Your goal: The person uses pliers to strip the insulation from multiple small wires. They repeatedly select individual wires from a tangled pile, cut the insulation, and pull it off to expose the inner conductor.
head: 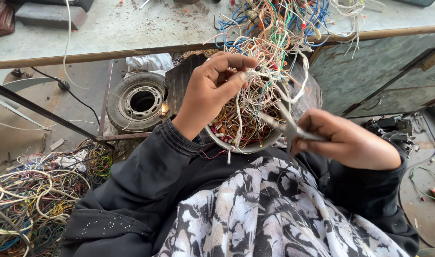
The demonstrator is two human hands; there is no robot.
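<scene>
- Centrally, a bundle of thin wires (262, 71) — white, orange, blue, green and red strands tangled together — hangs from the edge of the worktable (132, 28) down into a round metal bowl (255, 145) on the person's lap.
- Left hand (212, 90): raised in front of the bundle, thumb and fingers pinched shut on several pale strands near the middle of the tangle; black sleeve (146, 176) runs back from the wrist.
- Right hand (346, 140): closed around the handles of a pair of metal scissors (286, 124); the blades point left and up into the lower strands, touching or just short of them — which one cannot be told.
- Bowl: holds short cut ends, red, orange and white, piled against its near wall; one white strand trails over the rim.
- Lap: black-and-white patterned cloth (274, 209) spread just below the bowl.
- Worktable: grey, worn top with a rusty metal edge rail (84, 58); more loose coloured wire lies on it behind the bundle, and a dark flat block (51, 14) lies at its far left.
- Small wheel (139, 101): tyre and metal rim, lying flat on the floor under the table, left of the left hand.
- Wire heap (32, 204): a large mixed pile of coloured cables on the floor at lower left, well apart from the bowl.
- Floor at right: dusty, with dark scrap parts (393, 128) and a loose green wire (424, 173).
</scene>
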